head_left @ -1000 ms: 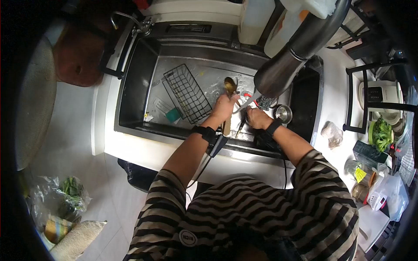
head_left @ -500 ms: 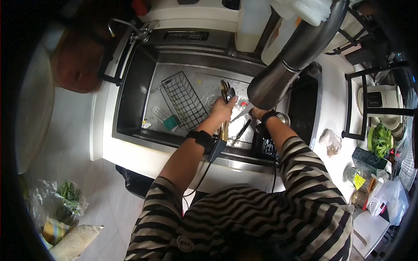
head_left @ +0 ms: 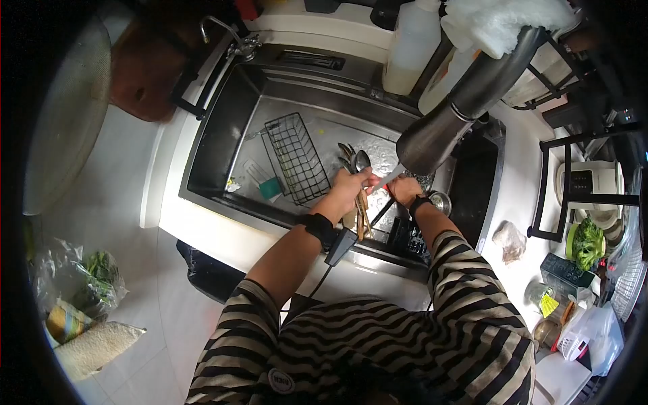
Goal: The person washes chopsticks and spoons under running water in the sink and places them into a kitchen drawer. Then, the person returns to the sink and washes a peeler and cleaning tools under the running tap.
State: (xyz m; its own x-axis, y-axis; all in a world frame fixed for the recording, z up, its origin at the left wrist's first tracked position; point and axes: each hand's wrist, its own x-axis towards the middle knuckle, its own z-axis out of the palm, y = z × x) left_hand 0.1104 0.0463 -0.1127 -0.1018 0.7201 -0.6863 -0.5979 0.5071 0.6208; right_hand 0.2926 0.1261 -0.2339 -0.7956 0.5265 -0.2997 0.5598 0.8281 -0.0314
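Head: sink [head_left: 226, 138] holds wire basket [head_left: 297, 158]; left fingers [head_left: 365, 179] grasp spoons [head_left: 362, 160]; right fingers [head_left: 399, 188]: grip unclear.

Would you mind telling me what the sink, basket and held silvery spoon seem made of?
Sink: probably satin stainless steel, from its grey sheen. Basket: likely black-coated wire, given its thin dark grid. Spoon: apparently polished metal; its bowl shines.

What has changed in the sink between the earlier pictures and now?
The left hand holds more visible cutlery than at first, with a silver spoon showing. Since the second picture, the right hand has come nearer to the left. The wire basket and green sponge stayed put.
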